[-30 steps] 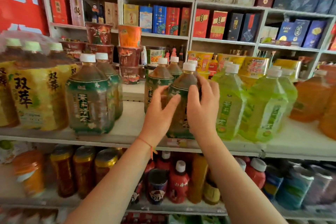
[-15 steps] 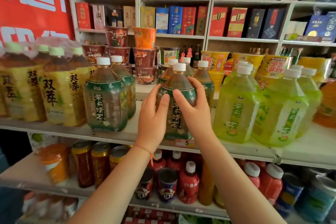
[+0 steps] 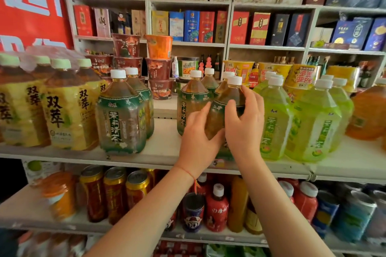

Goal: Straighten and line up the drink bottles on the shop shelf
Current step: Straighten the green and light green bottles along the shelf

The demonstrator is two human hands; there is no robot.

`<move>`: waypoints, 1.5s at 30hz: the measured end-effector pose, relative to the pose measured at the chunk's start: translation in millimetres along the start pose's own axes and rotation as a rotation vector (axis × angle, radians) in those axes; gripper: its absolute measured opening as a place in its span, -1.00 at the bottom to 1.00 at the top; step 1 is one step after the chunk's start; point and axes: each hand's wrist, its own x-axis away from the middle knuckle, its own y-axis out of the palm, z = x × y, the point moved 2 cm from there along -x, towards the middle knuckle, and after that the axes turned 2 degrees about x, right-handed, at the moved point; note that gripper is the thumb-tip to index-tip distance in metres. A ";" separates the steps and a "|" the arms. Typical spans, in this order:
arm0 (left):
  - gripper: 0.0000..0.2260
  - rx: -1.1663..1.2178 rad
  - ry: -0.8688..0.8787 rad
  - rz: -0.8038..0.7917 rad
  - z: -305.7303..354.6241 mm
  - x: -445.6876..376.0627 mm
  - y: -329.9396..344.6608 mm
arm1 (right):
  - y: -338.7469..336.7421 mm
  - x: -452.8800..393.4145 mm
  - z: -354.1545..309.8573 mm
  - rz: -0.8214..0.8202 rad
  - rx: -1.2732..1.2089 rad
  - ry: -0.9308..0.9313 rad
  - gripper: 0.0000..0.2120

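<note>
A dark-green-labelled tea bottle [image 3: 229,98] with a white cap stands tilted at the front of the white shelf [image 3: 163,152]. My left hand [image 3: 198,140] grips its lower left side. On its right side my right hand [image 3: 244,123] curls round the shoulder. Right behind and to the left stands another tea bottle [image 3: 191,102] of the same kind, with more behind it. Further left, a pair of the same green-labelled bottles [image 3: 121,119] stands apart.
Pale green drink bottles [image 3: 273,119] stand close on the right, orange ones [image 3: 367,115] beyond. Yellow-labelled bottles [image 3: 62,110] fill the left. Cup noodles [image 3: 158,69] sit behind. Cans and red bottles [image 3: 217,210] line the lower shelf.
The held bottle has shifted right along the shelf front and now leans. Both hands moved with it, the left one lower on its side. The camera view has moved closer.
</note>
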 end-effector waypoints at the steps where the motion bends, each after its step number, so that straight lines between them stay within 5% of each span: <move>1: -0.46 0.010 -0.009 -0.008 -2.2 -2.6 -1.3 | 0.0 1.8 2.2 0.025 0.026 -0.049 -0.56; 5: -0.73 0.141 -0.164 0.145 -20.5 -22.3 -23.6 | 8.6 5.6 0.9 0.119 0.136 -0.279 -0.53; 10: 0.10 0.122 -0.414 0.002 -47.7 -56.4 -27.2 | 31.0 19.4 -11.3 0.074 0.400 -0.492 -0.53; 12: 0.24 0.187 -0.436 -0.044 -57.4 -65.8 -24.0 | 39.2 24.8 -9.0 0.029 0.507 -0.524 -0.53; 16: 0.02 0.173 -0.384 -0.089 -64.4 -73.0 -20.2 | 50.6 30.3 -1.9 -0.016 0.582 -0.600 -0.56; 20: -0.27 -0.122 -0.368 0.043 -58.8 -63.8 -27.4 | 60.1 41.2 -2.9 -0.112 0.477 -0.669 -0.58; 24: -0.13 -0.441 -0.267 0.058 -57.1 -41.9 -39.2 | 60.4 46.8 -1.7 -0.087 0.482 -0.692 -0.59; 30: 0.17 -0.485 -0.232 -0.005 -59.3 -44.9 -43.5 | 39.0 32.3 10.4 0.297 0.694 -0.403 -0.38; 33: 0.19 -0.451 -0.242 -0.001 -59.8 -46.7 -39.3 | 30.7 23.5 16.9 0.272 0.743 -0.200 -0.09; 37: 0.14 -0.428 -0.246 -0.011 -60.5 -45.7 -40.0 | 35.9 22.0 14.7 0.193 0.718 -0.168 -0.09; 39: -0.01 -0.331 -0.239 -0.036 -61.1 -44.9 -41.2 | 40.4 22.7 12.9 0.167 0.658 -0.162 -0.10; 42: -0.41 0.156 -0.326 0.008 -52.8 -44.7 -50.2 | 52.8 29.2 5.8 0.122 0.577 -0.167 -0.10; 45: -0.56 0.529 -0.486 0.059 -45.5 -38.8 -59.1 | 73.1 38.3 -11.3 0.080 0.539 -0.179 -0.12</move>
